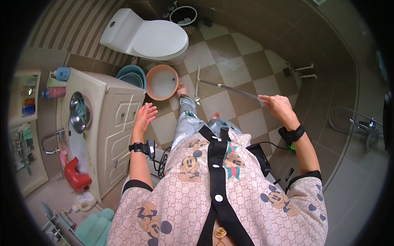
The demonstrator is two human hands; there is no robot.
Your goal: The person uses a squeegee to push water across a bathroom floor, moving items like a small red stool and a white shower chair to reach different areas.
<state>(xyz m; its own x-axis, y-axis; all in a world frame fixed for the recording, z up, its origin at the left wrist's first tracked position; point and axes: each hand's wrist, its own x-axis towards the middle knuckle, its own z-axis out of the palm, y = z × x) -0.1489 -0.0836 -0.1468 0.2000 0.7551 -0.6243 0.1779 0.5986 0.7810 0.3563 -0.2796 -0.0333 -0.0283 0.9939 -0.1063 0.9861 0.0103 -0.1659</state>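
Observation:
My right hand (277, 107) grips the end of a long-handled floor squeegee (234, 89), a thin metallic pole with a narrow pale head lying on the checkered tile floor. My left hand (145, 119) is raised near the vanity cabinet, fingers apart and nothing in it. Ahead of it an orange plastic basin (162, 82) holds cloudy water, with a small blue spot inside. Beside that basin sits a blue basin (132, 70) with another basin nested in it. The squeegee head lies to the right of the orange basin, by my foot.
A white toilet (160, 38) stands at the upper left, with a waste basket (189, 28) behind it. On the left, the vanity (100, 92) bears a steel bowl (78, 112), bottles and a red plastic container (76, 175). Pipes and a shower mixer (367, 126) stick out at the right.

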